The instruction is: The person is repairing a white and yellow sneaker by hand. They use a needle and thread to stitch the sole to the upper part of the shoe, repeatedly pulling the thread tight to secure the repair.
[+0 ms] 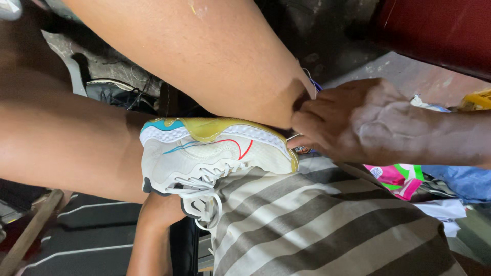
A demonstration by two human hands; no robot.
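1. The right hand [353, 120] comes in from the right edge, knuckles up, its fingers curled tight at the toe end of a sneaker [215, 156]. The fingertips pinch something small there, but what it is cannot be told; a bit of blue and a thin thread show just above the knuckles.
2. The left hand is hidden. Only the left forearm [151, 235] shows, rising from the bottom edge and going under the heel end of the sneaker, so whether it is open or closed cannot be told.
3. The sneaker lies on its side across the person's lap, sole turned up and away. It is white with a yellowed sole edge, a teal patch at the heel, thin red and blue lines on the side, and loose white laces hanging down.
4. It is wedged between two bare legs [204, 56] above and striped grey shorts [327, 220] below.
5. Behind the legs a black shoe [120, 94] sits on the floor.
6. At the right lies a heap of pink, green, blue and white cloth [409, 179].
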